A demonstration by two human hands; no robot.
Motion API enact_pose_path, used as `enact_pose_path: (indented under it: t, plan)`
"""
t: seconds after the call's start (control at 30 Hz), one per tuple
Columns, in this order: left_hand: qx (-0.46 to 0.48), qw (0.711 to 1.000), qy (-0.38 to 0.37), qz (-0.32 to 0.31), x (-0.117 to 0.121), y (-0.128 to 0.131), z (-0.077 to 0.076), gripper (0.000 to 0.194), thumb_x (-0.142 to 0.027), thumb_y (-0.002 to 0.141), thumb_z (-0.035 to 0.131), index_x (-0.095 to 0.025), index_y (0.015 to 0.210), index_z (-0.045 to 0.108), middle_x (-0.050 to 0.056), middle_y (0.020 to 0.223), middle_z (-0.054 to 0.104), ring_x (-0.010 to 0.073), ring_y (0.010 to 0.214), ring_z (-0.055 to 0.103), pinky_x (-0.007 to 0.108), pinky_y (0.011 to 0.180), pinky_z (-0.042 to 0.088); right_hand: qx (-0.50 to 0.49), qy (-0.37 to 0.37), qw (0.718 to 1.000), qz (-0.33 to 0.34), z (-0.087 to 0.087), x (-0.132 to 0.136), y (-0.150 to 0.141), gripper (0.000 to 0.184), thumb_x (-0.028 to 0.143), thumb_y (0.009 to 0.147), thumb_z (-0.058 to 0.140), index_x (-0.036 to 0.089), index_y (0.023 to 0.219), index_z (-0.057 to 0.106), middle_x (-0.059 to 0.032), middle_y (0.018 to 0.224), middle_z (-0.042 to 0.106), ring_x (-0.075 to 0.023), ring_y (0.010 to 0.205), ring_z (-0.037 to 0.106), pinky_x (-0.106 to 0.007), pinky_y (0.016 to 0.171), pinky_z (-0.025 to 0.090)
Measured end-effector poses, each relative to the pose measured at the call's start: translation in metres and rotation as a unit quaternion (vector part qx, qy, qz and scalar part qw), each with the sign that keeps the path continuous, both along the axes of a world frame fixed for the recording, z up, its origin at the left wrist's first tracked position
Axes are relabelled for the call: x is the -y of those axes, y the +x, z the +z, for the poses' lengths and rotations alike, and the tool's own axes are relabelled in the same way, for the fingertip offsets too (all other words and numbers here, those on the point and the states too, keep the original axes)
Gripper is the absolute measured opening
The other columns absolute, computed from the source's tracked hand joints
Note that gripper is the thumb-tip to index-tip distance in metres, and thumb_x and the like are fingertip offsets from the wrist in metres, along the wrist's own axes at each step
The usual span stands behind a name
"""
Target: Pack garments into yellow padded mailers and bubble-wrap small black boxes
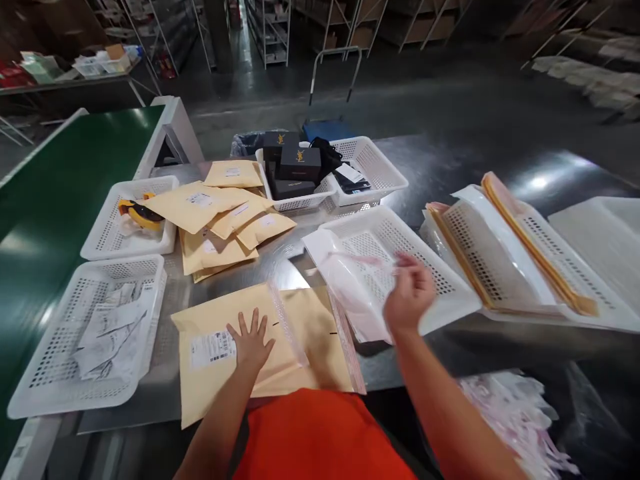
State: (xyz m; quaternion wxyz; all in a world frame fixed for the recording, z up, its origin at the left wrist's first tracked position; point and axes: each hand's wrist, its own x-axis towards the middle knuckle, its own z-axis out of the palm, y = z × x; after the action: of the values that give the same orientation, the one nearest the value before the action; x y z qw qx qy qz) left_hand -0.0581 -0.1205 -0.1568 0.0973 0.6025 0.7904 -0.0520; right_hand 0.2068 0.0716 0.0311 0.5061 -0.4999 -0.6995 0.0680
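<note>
My left hand (251, 343) lies flat with fingers spread on a tan padded envelope (215, 387), just right of its white printed label (213, 349). A clear strip runs along this envelope's right edge. Partly beneath it is a second padded envelope (315, 327), also edged with a strip. Raised over the white basket at centre, my right hand (411, 290) is closed and somewhat blurred. From its fingertips a thin pinkish backing strip (363, 259) trails to the left. White and translucent sheets (345, 280) hang over that basket's near left side.
Stacked padded envelopes (200, 200) lie behind. White baskets hold a yellow tape dispenser (143, 213), paper slips (115, 333), black boxes (300, 163) and upright mailers (520, 240). A green conveyor (75, 180) runs at left. Discarded strips (515, 413) heap at lower right.
</note>
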Motion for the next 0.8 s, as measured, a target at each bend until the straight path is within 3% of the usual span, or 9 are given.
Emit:
enact_pose_path:
  t: [0.03,0.07,0.13,0.2,0.3,0.37,0.43,0.5,0.8]
  plan:
    - [0.002,1.0,-0.003,-0.009,-0.001,0.0,0.0,0.064,-0.054,0.093,0.042,-0.033,0.152,0.029,0.003,0.165,0.018,0.0479,0.149,-0.001,0.08,0.108,-0.006,-0.045,0.096,0.994,-0.01,0.021,-0.004,0.007,0.018,0.026,0.097,0.036,0.023,0.081,0.042,-0.0099,0.102,0.06,-0.0224,0.107,0.057,-0.045,0.093,0.045]
    - [0.003,1.0,-0.007,-0.019,-0.001,-0.001,0.001,0.065,-0.055,0.093,0.041,-0.031,0.152,0.029,0.005,0.165,0.019,0.0462,0.15,0.0,0.079,0.109,-0.007,-0.027,0.148,0.988,0.036,0.035,-0.003,0.01,0.017,0.026,0.093,0.045,0.023,0.077,0.042,-0.006,0.093,0.06,-0.0214,0.102,0.059,-0.044,0.092,0.045]
    - [0.007,0.999,-0.017,-0.037,-0.004,-0.002,0.003,0.066,-0.056,0.093,0.04,-0.029,0.152,0.03,0.008,0.164,0.021,0.0429,0.151,0.005,0.076,0.111,-0.008,0.077,0.121,0.972,0.185,0.035,0.01,-0.001,0.02,0.025,0.087,0.055,0.023,0.071,0.044,0.0004,0.073,0.055,-0.0174,0.08,0.059,-0.034,0.08,0.047]
    - [0.007,0.999,-0.025,-0.038,-0.007,-0.003,0.007,0.066,-0.055,0.092,0.042,-0.03,0.152,0.03,0.01,0.164,0.021,0.0416,0.151,0.009,0.076,0.111,-0.006,0.174,-0.078,0.947,0.258,0.0,0.029,-0.029,0.02,0.028,0.087,0.055,0.022,0.069,0.047,0.0018,0.063,0.052,-0.0143,0.064,0.053,-0.028,0.065,0.041]
    - [0.001,0.999,-0.044,-0.01,-0.011,-0.004,0.015,0.065,-0.05,0.092,0.044,-0.034,0.152,0.027,0.01,0.165,0.018,0.0448,0.15,0.012,0.082,0.106,-0.001,0.223,-0.416,0.847,0.244,-0.082,0.051,-0.074,0.019,0.037,0.085,0.059,0.021,0.076,0.055,-0.0014,0.072,0.062,-0.0156,0.067,0.055,-0.026,0.062,0.039]
    - [-0.002,0.999,-0.053,-0.005,-0.013,-0.004,0.017,0.064,-0.049,0.093,0.044,-0.036,0.152,0.025,0.008,0.165,0.016,0.0464,0.149,0.012,0.084,0.105,0.001,0.224,-0.487,0.812,0.232,-0.128,0.06,-0.09,0.023,0.033,0.091,0.049,0.019,0.075,0.056,-0.0038,0.074,0.065,-0.0161,0.07,0.059,-0.025,0.062,0.039]
    - [0.001,0.999,-0.051,-0.018,-0.013,-0.005,0.015,0.063,-0.051,0.093,0.041,-0.037,0.152,0.024,0.003,0.166,0.016,0.0463,0.149,0.008,0.084,0.105,0.0,0.223,-0.501,0.802,0.235,-0.155,0.066,-0.093,0.028,0.029,0.095,0.04,0.018,0.077,0.058,-0.0046,0.078,0.068,-0.0159,0.073,0.061,-0.024,0.061,0.037]
    - [0.006,0.998,-0.046,-0.033,-0.012,-0.006,0.011,0.063,-0.054,0.094,0.037,-0.036,0.153,0.021,0.001,0.165,0.016,0.044,0.15,0.006,0.082,0.107,-0.003,0.227,-0.506,0.794,0.248,-0.165,0.069,-0.091,0.026,0.026,0.096,0.041,0.018,0.082,0.061,-0.0035,0.083,0.07,-0.0155,0.075,0.061,-0.024,0.061,0.034]
    - [0.003,0.998,-0.056,-0.039,-0.012,-0.005,0.003,0.064,-0.051,0.095,0.036,-0.032,0.154,0.019,0.004,0.165,0.015,0.0403,0.152,0.006,0.079,0.109,-0.008,0.315,-0.429,0.777,0.337,-0.164,0.08,-0.112,0.019,0.023,0.096,0.047,0.018,0.088,0.064,-0.0044,0.09,0.068,-0.0166,0.08,0.06,-0.026,0.068,0.035]
